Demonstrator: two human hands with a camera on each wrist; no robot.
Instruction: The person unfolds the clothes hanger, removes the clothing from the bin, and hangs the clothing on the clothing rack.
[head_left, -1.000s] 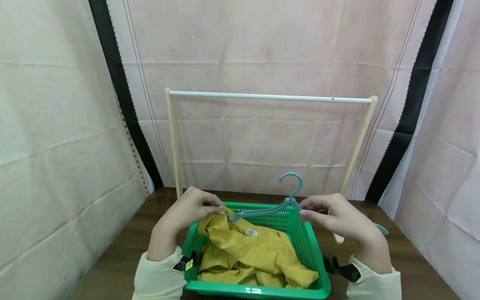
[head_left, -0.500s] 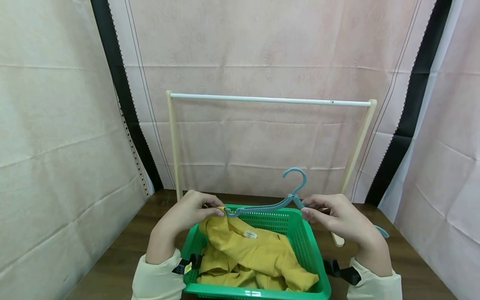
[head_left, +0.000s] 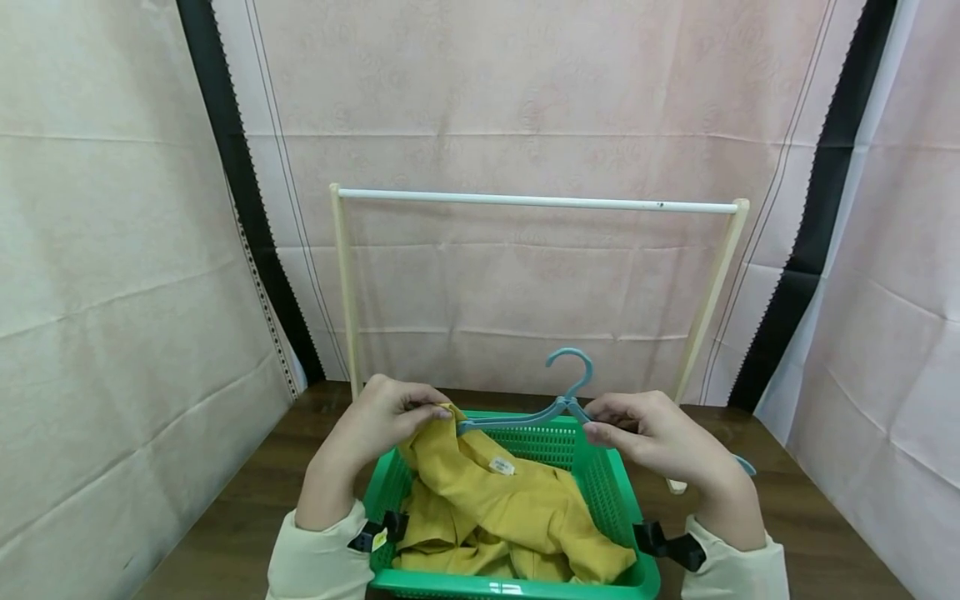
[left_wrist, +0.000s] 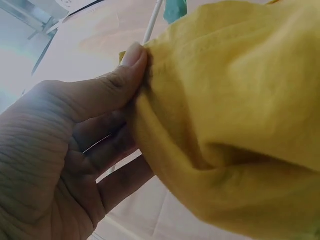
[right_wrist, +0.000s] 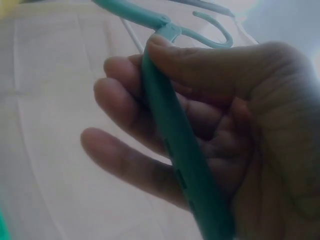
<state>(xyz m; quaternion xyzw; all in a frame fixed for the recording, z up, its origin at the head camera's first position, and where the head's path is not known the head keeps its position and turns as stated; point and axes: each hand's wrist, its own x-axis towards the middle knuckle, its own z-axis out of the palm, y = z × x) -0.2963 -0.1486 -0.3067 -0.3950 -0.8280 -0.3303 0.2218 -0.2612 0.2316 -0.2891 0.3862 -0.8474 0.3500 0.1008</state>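
A yellow shirt with a small white label lies crumpled in the green basket. My left hand pinches its upper left edge between thumb and fingers and lifts it; the left wrist view shows the cloth spreading from the thumb. My right hand holds a light blue clothes hanger by its right arm, hook upward. The hanger's left tip is hidden by the lifted cloth next to my left fingers. In the right wrist view, thumb and fingers grip the hanger's arm.
Behind the basket stands a rack with a white rail and cream posts. Part of another blue hanger shows beyond my right wrist on the brown table. Pale cloth walls enclose the back and sides.
The hanger first rose slightly, then moved left and down with my right hand. Its left tip, visible half a second ago, is now covered by the shirt's edge. The left hand has barely moved.
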